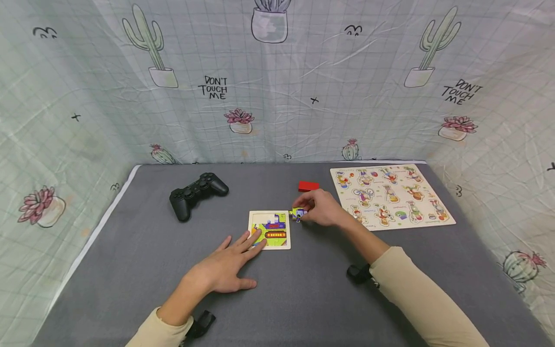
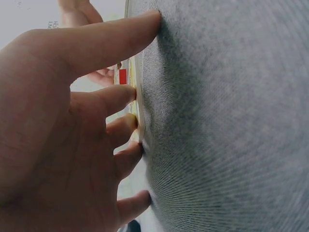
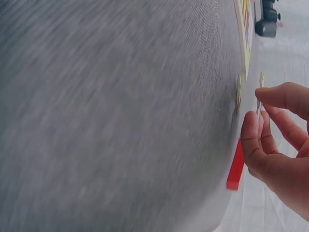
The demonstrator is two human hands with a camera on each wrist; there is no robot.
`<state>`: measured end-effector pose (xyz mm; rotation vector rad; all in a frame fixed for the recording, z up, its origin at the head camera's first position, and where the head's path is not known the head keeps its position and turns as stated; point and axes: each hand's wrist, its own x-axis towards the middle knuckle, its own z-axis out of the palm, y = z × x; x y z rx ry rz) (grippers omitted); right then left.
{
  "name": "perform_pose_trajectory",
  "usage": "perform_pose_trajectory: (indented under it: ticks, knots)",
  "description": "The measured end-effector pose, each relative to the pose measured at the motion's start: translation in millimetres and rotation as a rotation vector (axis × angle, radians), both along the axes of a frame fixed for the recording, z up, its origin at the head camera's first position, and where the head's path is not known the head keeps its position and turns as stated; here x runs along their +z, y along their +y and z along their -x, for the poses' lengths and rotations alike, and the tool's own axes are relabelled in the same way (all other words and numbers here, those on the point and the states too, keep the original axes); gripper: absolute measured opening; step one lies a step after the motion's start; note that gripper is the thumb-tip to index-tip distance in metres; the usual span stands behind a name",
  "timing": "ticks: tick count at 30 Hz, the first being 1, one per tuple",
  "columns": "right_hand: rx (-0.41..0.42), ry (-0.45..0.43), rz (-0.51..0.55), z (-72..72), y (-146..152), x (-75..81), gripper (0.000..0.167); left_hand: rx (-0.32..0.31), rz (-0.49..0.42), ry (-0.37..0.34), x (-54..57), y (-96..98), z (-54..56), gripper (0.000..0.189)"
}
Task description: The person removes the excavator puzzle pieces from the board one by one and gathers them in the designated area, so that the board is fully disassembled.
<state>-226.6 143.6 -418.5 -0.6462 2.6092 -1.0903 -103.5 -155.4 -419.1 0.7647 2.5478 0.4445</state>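
Observation:
A small square jigsaw puzzle [image 1: 269, 212] lies on the grey table, its picture a purple and orange vehicle on green, with a pale gap in the upper part. My left hand [image 1: 230, 262] is spread flat, fingertips resting on the puzzle's lower left side; the left wrist view shows those fingers [image 2: 123, 128] at the board's edge. Just right of the board, my right hand [image 1: 321, 207] pinches a jigsaw piece [image 3: 261, 79] between thumb and fingers, seen edge-on above the table. Another flat piece [image 3: 239, 92] lies on the table below it, beside the board.
A red block [image 1: 309, 186] lies just behind my right hand. Farther right is a large pale board [image 1: 392, 197] with animal figures, partly overlapped by my right wrist. A black game controller [image 1: 197, 193] stands at the back left. A printed cloth [image 1: 277, 96] hangs behind the table.

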Motion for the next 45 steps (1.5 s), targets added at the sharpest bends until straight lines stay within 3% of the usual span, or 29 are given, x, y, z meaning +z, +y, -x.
perform_pose_trajectory:
  ticks: [17,45]
  knots:
    - [-0.061,-0.042,-0.062,-0.5,30,1.2,0.031,0.002,-0.011,0.003,-0.6,-1.1,0.1,0.095]
    - [-0.079,-0.02,-0.121,4.0,31,-5.8,0.031,-0.003,-0.001,0.014,0.7,-0.3,-0.4,0.094]
